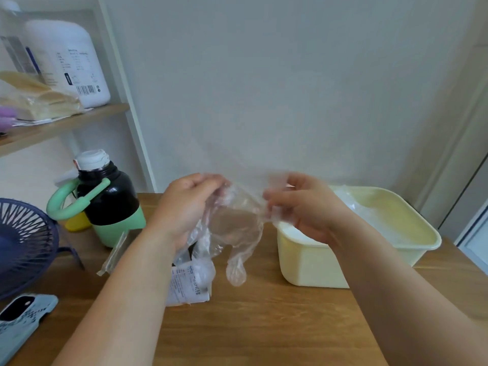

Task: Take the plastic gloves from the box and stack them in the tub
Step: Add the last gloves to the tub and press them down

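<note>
From the head camera I've got both hands up over the tabletop (264,328), side by side in front of the wall. My left hand (188,207) has its fingers curled in, bunching one edge of a clear plastic glove (235,228) at the fingertips. My right hand (303,207) pinches the opposite edge, thumb against curled fingers, so neither hand is loose. The glove is stretched between the two hands and hangs down from them, crinkled, with one finger dangling lowest; it's clear of the tabletop. Just beneath my left wrist sits the glove box (186,285), white with printed text, and a wad of clear plastic pokes out of its top. To the right, behind my right hand and forearm, stands the pale yellow tub (311,265), and inside it I can see a layer of clear plastic gloves (369,215) already lying there. Over on the left there's a black and green bottle (111,202) with a mint handle, a dark blue fan (23,244) and a phone (21,320) in a light blue case near the edge. Up top left, a wooden shelf (66,122) carries a big white jug (71,62).
</note>
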